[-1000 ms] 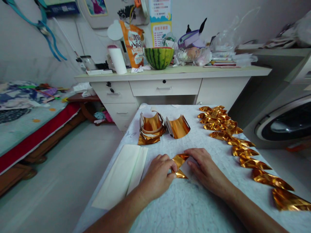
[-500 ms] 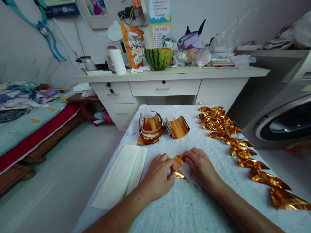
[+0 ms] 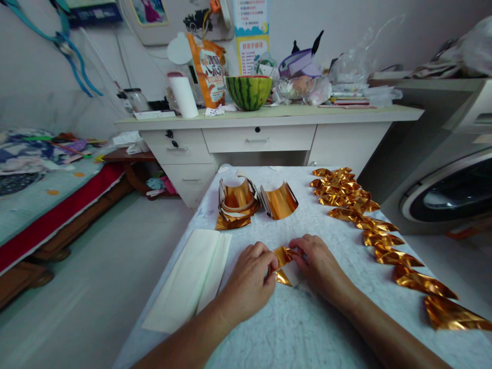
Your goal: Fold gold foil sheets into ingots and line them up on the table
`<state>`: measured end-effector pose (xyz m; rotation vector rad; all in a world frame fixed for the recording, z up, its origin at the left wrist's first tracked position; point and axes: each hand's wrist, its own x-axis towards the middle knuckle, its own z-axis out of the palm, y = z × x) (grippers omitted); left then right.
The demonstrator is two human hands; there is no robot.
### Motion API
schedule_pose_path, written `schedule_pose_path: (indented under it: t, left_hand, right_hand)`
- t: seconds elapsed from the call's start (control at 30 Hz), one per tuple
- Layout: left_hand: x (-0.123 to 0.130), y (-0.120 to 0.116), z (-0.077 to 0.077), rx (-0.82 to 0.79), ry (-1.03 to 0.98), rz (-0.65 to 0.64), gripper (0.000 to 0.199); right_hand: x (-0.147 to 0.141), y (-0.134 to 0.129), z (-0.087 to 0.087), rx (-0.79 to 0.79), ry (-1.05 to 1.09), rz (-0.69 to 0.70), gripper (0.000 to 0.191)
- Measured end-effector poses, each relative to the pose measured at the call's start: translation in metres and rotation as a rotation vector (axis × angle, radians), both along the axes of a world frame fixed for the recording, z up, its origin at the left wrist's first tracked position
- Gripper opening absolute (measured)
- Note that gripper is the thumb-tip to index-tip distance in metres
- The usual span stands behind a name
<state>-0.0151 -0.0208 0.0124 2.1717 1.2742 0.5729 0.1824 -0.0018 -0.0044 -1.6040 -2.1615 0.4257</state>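
"Foil piece (image 3: 283,254), where exactly?"

"Between both hands: left hand (image 3: 248,274) pinches its nine-o'clock end, right hand (image 3: 321,264) its three-o'clock end."

"Handling it well?"

"Anchor left, crease gently right; thin foil might tear. White paper (image 3: 180,282) lies toward nine o'clock, twisted foils (image 3: 382,239) toward two."

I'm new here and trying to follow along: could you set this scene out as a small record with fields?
Left hand: fingers pinching a gold foil piece
Right hand: fingers at its other end
Table, right side: a line of folded gold pieces
Table, far side: curved gold sheets
Table, left side: pale paper
Desk beyond: cut watermelon
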Motion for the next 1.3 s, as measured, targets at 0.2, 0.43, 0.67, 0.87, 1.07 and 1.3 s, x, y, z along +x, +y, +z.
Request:
schedule_pose_path:
  t: [0.2,0.43,0.67,0.87,1.07,1.3]
  left_hand:
    - [0.001,0.002,0.001,-0.026,-0.071,0.024,0.015]
    - [0.002,0.007,0.003,-0.202,-0.347,0.081,0.01]
    - [0.001,0.015,-0.002,-0.084,-0.457,0.15,0.017]
    - [0.001,0.018,-0.006,0.054,-0.322,0.119,0.025]
    - [0.004,0.019,-0.008,0.11,-0.158,0.089,0.028]
    - [0.006,0.019,-0.009,0.138,-0.146,0.088,0.036]
  right_hand:
    - [0.005,-0.005,0.01,-0.028,0.128,0.029,0.013]
    - [0.013,-0.008,0.015,-0.249,0.484,0.029,0.009]
    - [0.012,-0.015,0.019,-0.305,0.6,0.184,0.009]
    - [0.009,-0.018,0.021,-0.216,0.329,0.149,0.016]
    - [0.005,-0.018,0.019,-0.153,0.22,0.148,0.019]
    - [0.007,-0.019,0.017,-0.131,0.194,0.114,0.019]
